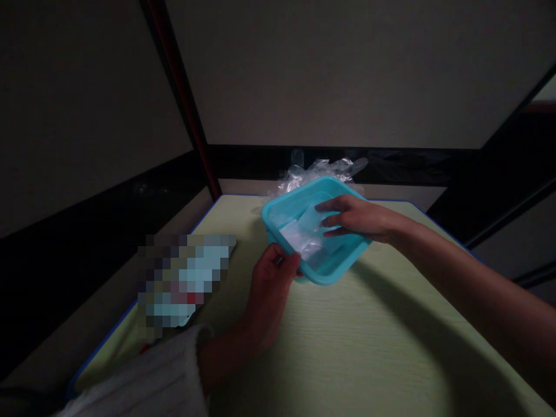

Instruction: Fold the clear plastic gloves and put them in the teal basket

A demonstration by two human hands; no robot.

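Note:
A turquoise plastic basket (329, 278) is tilted toward me above the table. My left hand (273, 281) pinches its near left rim between thumb and fingers. Inside lie clear plastic packets (306, 238), crumpled and partly whitish; their exact kind I cannot make out. My right hand (347, 215) reaches over the right rim into the basket, fingers apart and pointing left, close to the packets. Nothing shows between those fingers. Behind the basket is a heap of crinkled clear plastic (321, 168), its lower part hidden by the basket.
The pale wood-grain table (369, 341) has a blue edge. On its left side lies a flat light-blue item (202, 272), blurred by pixelation. Grey wall panels (339, 75) with dark trim stand behind and to the left.

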